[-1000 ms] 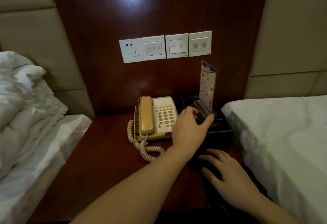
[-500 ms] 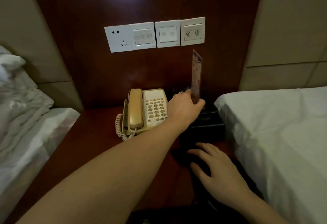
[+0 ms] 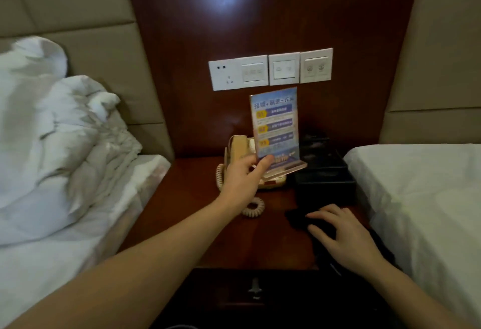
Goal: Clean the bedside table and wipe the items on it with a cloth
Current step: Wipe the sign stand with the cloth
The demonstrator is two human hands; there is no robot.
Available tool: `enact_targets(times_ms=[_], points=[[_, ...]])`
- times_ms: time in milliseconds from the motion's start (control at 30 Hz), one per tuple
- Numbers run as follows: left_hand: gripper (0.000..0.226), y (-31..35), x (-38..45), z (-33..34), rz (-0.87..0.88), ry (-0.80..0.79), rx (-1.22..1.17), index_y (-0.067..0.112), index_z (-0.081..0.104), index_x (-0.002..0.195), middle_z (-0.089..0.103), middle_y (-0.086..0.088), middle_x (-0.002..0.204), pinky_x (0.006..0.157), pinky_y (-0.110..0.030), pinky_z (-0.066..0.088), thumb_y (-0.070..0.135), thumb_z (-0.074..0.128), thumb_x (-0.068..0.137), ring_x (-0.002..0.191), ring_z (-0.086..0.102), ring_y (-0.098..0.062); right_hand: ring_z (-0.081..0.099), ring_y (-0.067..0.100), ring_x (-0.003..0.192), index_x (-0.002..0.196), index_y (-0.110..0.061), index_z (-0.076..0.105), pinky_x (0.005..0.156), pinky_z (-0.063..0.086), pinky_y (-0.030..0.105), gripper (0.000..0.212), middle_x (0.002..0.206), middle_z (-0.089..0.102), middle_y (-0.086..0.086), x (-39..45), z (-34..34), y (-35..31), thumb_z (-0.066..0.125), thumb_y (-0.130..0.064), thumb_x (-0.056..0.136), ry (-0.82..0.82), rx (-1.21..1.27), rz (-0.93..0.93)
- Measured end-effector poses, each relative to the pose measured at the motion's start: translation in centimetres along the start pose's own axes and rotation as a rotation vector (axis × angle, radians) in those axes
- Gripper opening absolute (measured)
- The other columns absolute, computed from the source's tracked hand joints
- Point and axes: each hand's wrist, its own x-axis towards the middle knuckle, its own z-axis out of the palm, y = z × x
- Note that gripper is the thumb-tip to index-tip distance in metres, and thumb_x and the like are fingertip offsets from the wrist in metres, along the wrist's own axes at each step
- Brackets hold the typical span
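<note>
My left hand (image 3: 243,176) pinches the lower left edge of a clear acrylic sign stand (image 3: 275,125) with a blue printed card, lifted over the beige telephone (image 3: 235,150). The phone sits at the back of the dark wooden bedside table (image 3: 197,214), its coiled cord (image 3: 253,207) lying in front. My right hand (image 3: 341,232) rests with spread fingers on a dark cloth (image 3: 295,218) on the table's right side. A black box (image 3: 325,172) stands at the back right.
White switch and socket plates (image 3: 270,71) are set in the wooden wall panel. A crumpled white duvet (image 3: 52,133) lies on the left bed, and a made bed (image 3: 421,193) borders the table's right. A drawer handle (image 3: 255,288) shows below the table edge.
My left hand lifted the sign stand off the black box and carried it left over the phone, turning its printed face toward me. My right hand stayed on the cloth.
</note>
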Motion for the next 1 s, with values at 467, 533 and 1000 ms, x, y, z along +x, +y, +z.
enact_targets(times_ms=[467, 533, 1000], points=[[0.023, -4.3, -14.0, -10.9, -0.356, 0.174, -0.417, 0.017, 0.072, 0.112, 0.079, -0.001, 0.105, 0.089, -0.029, 0.057, 0.028, 0.063, 0.095, 0.1, 0.074, -0.015, 0.041, 0.006, 0.116, 0.126, -0.04, 0.055, 0.101, 0.037, 0.029, 0.027, 0.123, 0.044, -0.018, 1.2, 6.4, -11.7, 0.052, -0.042, 0.099, -0.191, 0.039, -0.083], [0.029, -5.2, -14.0, -11.8, -0.415, 0.146, -0.497, 0.015, 0.071, 0.116, 0.078, -0.004, 0.108, 0.096, -0.037, 0.055, 0.03, 0.064, 0.092, 0.104, 0.074, -0.02, 0.047, 0.005, 0.116, 0.125, -0.039, 0.058, 0.098, 0.04, 0.027, 0.027, 0.119, 0.05, -0.019, 1.7, 7.2, -12.5, 0.054, -0.041, 0.099, -0.169, 0.156, -0.036], [0.042, -6.7, -12.5, -10.1, -0.512, -0.083, -0.628, 0.009, 0.057, 0.131, 0.073, -0.014, 0.121, 0.096, -0.039, 0.058, 0.014, 0.064, 0.089, 0.112, 0.07, -0.031, 0.069, 0.011, 0.104, 0.113, -0.043, 0.068, 0.087, 0.057, 0.042, 0.027, 0.11, 0.072, -0.012, 1.9, 4.7, -15.5, 0.064, -0.041, 0.087, 0.194, 1.13, 0.348]])
